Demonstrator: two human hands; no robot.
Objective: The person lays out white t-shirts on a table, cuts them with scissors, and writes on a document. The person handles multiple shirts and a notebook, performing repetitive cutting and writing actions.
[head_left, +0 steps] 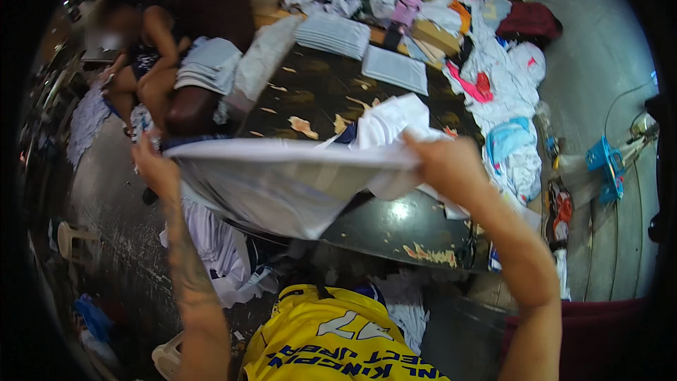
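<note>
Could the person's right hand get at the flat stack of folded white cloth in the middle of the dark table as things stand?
Probably not at once. The right hand grips one end of the stretched white garment, and the left hand holds the other. The folded stack lies bare beyond it on the dark table; the path looks free once the hand lets go.

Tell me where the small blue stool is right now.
In the head view the blue stool stands at the far right on the grey floor, right of the dark table and beyond the right hand.
</note>
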